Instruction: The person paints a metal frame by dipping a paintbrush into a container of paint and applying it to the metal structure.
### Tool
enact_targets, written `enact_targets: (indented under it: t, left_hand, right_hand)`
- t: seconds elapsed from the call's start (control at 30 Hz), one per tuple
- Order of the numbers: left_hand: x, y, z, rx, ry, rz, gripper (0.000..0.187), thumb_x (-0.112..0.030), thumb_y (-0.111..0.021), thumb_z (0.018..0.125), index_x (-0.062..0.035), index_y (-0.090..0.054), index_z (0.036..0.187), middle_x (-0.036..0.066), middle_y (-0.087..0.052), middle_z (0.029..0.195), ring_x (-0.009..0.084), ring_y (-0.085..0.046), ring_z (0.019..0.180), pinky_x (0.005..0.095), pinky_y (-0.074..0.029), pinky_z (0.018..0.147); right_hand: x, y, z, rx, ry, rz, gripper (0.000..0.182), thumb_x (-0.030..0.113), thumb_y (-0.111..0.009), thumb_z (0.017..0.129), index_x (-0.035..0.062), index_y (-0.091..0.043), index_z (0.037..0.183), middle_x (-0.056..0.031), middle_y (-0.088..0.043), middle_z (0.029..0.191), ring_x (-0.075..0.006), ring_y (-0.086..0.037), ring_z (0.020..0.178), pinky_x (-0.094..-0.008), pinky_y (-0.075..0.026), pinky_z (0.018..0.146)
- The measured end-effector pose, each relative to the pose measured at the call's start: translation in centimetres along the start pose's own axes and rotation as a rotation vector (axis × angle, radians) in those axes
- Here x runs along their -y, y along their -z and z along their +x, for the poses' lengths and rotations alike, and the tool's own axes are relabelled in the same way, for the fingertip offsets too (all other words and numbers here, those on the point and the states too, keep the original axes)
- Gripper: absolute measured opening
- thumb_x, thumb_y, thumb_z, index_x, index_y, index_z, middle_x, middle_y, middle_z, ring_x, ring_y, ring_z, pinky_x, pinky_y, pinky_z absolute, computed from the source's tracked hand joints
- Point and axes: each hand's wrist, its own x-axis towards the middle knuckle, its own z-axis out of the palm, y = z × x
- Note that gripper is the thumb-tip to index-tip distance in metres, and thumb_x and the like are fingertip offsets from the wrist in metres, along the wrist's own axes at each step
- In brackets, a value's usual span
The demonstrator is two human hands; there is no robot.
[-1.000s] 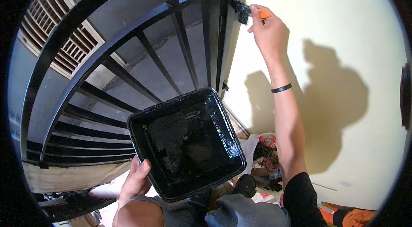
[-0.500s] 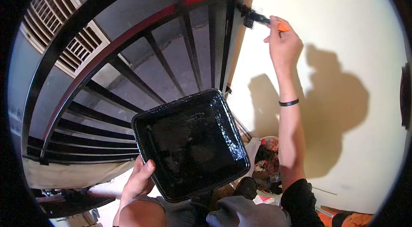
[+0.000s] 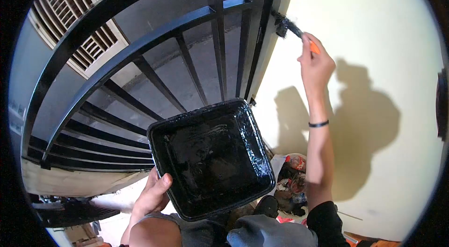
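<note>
My left hand point(image 3: 156, 191) grips the near left edge of a square black tray point(image 3: 210, 160), thumb over the rim. Wet, glossy black paint coats the inside of the tray. In my right hand point(image 3: 315, 62) is a paintbrush point(image 3: 293, 28) with an orange handle end and black, paint-soaked bristles. The bristles reach the side of the dark metal post point(image 3: 262, 36) where the railing meets the wall. Black bars of the curved railing point(image 3: 135, 48) spread out to the left and behind the tray.
A cream wall point(image 3: 379, 27) fills the right side and carries my shadow. Below the tray, a bucket of rubbish point(image 3: 293, 184) stands by my shoe point(image 3: 266, 206). Beyond the railing are a grey wall and a barred window point(image 3: 77, 18). Something orange point(image 3: 374, 242) lies at the bottom right.
My right hand and the brush sit slightly lower and further right in view, with the railing shifted right too. A red tint on the railing has turned bluish. Both holds are unchanged.
</note>
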Motion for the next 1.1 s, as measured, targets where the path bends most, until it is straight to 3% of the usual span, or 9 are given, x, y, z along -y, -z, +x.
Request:
enact_targets:
  t: [0.07,0.2,0.3,0.47,0.57,0.73,0.87,0.97,1.1]
  left_hand:
    - [-0.1,0.1,0.0,-0.007,-0.037,0.008,0.098,-0.049,-0.084,0.081,0.0014,-0.036,0.15,0.014,-0.053,0.145,0.0268,-0.05,0.134,0.0431,-0.037,0.113]
    - [-0.3,-0.1,0.1,0.057,-0.05,-0.012,0.096,-0.05,-0.082,0.082,0.001,-0.036,0.15,0.014,-0.053,0.145,0.0266,-0.05,0.133,0.0427,-0.037,0.113]
    - [0.0,0.2,0.7,0.025,-0.047,0.002,0.093,-0.05,-0.08,0.084,0.0004,-0.037,0.15,0.013,-0.053,0.145,0.0263,-0.05,0.134,0.0428,-0.036,0.113]
    - [-0.5,-0.4,1.4,-0.128,-0.155,0.049,0.087,-0.062,-0.065,0.09,-0.0022,-0.042,0.15,0.014,-0.053,0.146,0.0312,-0.051,0.132,0.0457,-0.039,0.112]
    - [-0.7,0.0,2.0,-0.154,-0.167,-0.073,0.082,-0.061,-0.058,0.095,-0.003,-0.041,0.151,0.015,-0.052,0.147,0.0333,-0.052,0.131,0.0466,-0.041,0.11]
    - [-2.9,-1.4,2.0,-0.105,-0.255,-0.151,0.084,-0.06,-0.059,0.094,-0.0022,-0.039,0.152,0.017,-0.047,0.152,0.0313,-0.045,0.138,0.0463,-0.035,0.115]
    - [-4.6,-2.0,0.6,-0.166,-0.233,-0.312,0.073,-0.052,-0.058,0.098,-0.0007,-0.045,0.148,0.014,-0.052,0.148,0.0273,-0.047,0.137,0.0429,-0.038,0.114]
    - [-6.5,-2.8,0.3,-0.052,-0.35,-0.204,0.069,-0.052,-0.057,0.098,-0.0018,-0.048,0.145,0.014,-0.056,0.142,0.0294,-0.056,0.128,0.0436,-0.044,0.109]
    - [-9.1,-3.9,-1.8,-0.119,-0.337,-0.169,0.067,-0.049,-0.058,0.099,-0.0006,-0.049,0.144,0.014,-0.056,0.143,0.0277,-0.056,0.128,0.0424,-0.044,0.109]
  right_hand:
    - [1.3,1.9,-1.0,-0.127,-0.238,0.39,0.029,0.025,-0.066,0.1,-0.0005,-0.072,0.112,-0.013,-0.076,0.091,-0.0113,-0.067,0.062,-0.0255,-0.048,0.052]
    - [3.8,6.8,-1.8,-0.182,-0.479,0.612,0.036,0.028,-0.062,0.103,-0.0032,-0.066,0.12,-0.0137,-0.076,0.095,-0.0072,-0.061,0.058,-0.0219,-0.042,0.048]
    - [4.1,10.1,-2.9,-0.169,-0.699,1.057,0.033,0.029,-0.059,0.104,0.0007,-0.064,0.12,-0.0148,-0.075,0.099,-0.0022,-0.051,0.053,-0.0176,-0.038,0.045]
    - [4.6,17.0,-5.2,-0.099,-1.029,1.431,0.029,0.029,-0.051,0.108,0.0039,-0.065,0.116,-0.0148,-0.074,0.1,0.0,-0.051,0.054,-0.0168,-0.04,0.044]
    - [4.5,19.3,-7.4,0.023,-1.126,1.757,0.032,0.027,-0.048,0.109,0.0005,-0.06,0.123,-0.0193,-0.071,0.115,-0.0007,-0.053,0.056,-0.0181,-0.04,0.043]
    - [8.1,23.9,-6.8,-0.117,-1.231,1.668,0.036,0.031,-0.046,0.11,0.0019,-0.059,0.126,-0.0187,-0.071,0.117,-0.0003,-0.054,0.056,-0.0184,-0.041,0.042]
    - [10.8,27.0,-7.3,-0.136,-1.166,1.557,0.038,0.031,-0.045,0.11,-0.0002,-0.064,0.121,-0.0202,-0.074,0.107,-0.0027,-0.056,0.053,-0.017,-0.036,0.039]
    - [14.1,27.9,-5.3,-0.181,-1.186,1.471,0.038,0.033,-0.047,0.109,0.001,-0.066,0.116,-0.0184,-0.075,0.1,-0.0018,-0.053,0.048,-0.0161,-0.035,0.035]
    - [15.9,27.5,-3.2,-0.162,-1.13,1.338,0.038,0.035,-0.048,0.109,0.0019,-0.066,0.115,-0.0149,-0.074,0.092,-0.0009,-0.051,0.047,-0.016,-0.034,0.035]
